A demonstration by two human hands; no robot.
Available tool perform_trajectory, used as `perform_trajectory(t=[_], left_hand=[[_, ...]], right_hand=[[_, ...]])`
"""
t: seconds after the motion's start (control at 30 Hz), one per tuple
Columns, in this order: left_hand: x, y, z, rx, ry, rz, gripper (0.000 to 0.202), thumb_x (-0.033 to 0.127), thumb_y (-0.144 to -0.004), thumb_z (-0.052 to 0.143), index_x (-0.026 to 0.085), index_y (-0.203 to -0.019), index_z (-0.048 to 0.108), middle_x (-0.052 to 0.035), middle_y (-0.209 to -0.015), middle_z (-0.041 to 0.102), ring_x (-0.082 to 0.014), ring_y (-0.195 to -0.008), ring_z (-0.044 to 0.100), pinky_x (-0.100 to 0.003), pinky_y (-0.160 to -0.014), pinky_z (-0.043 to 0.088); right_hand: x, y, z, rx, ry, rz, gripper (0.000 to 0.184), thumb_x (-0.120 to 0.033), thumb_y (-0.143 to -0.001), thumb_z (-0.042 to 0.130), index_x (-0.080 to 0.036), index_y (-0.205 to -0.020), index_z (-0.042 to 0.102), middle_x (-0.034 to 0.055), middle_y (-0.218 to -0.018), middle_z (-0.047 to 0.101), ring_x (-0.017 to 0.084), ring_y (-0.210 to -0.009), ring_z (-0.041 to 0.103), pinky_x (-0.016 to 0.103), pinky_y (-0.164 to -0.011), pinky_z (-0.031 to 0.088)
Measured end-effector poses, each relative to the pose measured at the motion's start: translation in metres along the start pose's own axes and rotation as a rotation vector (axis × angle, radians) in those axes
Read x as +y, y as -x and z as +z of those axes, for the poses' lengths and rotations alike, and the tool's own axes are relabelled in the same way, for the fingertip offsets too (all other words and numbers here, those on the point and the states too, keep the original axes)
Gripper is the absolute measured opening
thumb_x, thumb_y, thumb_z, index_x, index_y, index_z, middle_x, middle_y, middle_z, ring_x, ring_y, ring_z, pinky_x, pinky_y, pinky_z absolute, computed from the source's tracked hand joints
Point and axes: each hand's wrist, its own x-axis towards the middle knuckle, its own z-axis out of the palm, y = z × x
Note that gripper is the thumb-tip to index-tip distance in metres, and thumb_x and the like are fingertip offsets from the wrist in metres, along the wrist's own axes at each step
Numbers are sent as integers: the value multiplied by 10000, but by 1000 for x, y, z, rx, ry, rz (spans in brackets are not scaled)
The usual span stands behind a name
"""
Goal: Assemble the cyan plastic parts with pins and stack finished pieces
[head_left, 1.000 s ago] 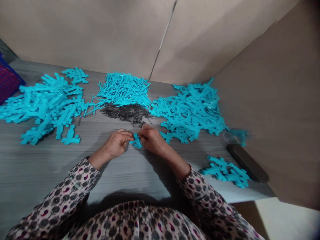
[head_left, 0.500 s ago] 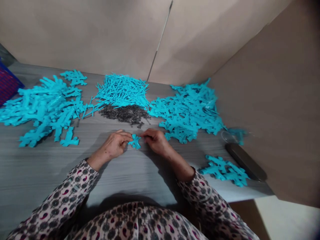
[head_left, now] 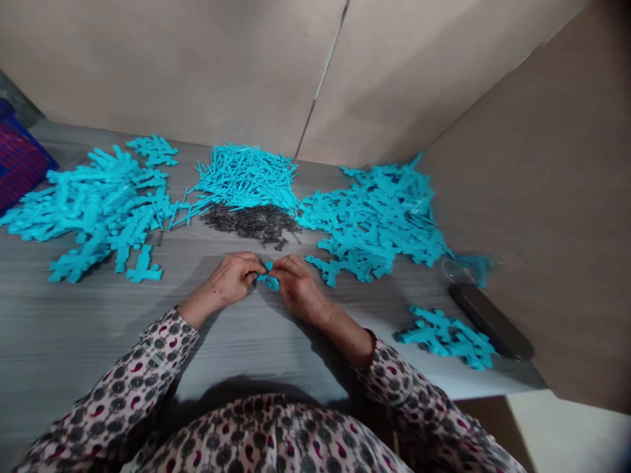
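Between my hands is a small turquoise plastic piece (head_left: 269, 282), partly hidden by my fingers. My left hand (head_left: 231, 279) pinches its left side with thumb and fingertips. My right hand (head_left: 298, 286) is closed at the piece's upper right, fingertips pressed together against it; anything tiny in that pinch is too small to make out. Just beyond my fingers lies a heap of small dark metal pins or screws (head_left: 251, 222). Behind that rises a pile of thin turquoise sticks (head_left: 246, 176).
Turquoise cross-shaped parts are heaped at left (head_left: 93, 203), and flat turquoise pieces (head_left: 374, 217) at right. A few joined parts (head_left: 446, 336) lie near a dark elongated case (head_left: 490, 322) by the right-hand panel (head_left: 532, 230). A blue-red basket (head_left: 22, 161) stands far left.
My right hand has moved left, closing the gap to my left hand, and its fingertips now meet the turquoise piece, covering more of it. The view has shifted slightly.
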Motion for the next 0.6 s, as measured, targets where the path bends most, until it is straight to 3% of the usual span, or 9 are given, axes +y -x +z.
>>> perform_trajectory(t=[0.17,0.37,0.6], left_hand=[[-1,0,0,-11,28,-85,271,3,-764,557,176,-889,724,-13,-782,650,-133,-726,607,-218,-662,449],[-2,-1,0,-6,31,-246,197,12,-697,557,151,-771,676,4,-738,581,-100,-612,529,-197,-570,390],[-6,-14,-3,-104,58,-393,135,61,-652,553,138,-688,658,58,-523,509,-89,-506,454,-196,-497,304]], right_hand=[[-4,2,3,-58,128,6,336,28,-865,430,-144,-995,687,119,-980,626,233,-938,517,356,-820,490],[-8,-2,6,-162,293,-10,279,19,-855,466,-136,-940,682,119,-969,615,247,-979,494,371,-882,479],[-12,-7,9,-225,407,-36,206,-13,-871,489,-114,-868,668,121,-886,596,248,-904,467,363,-819,445]])
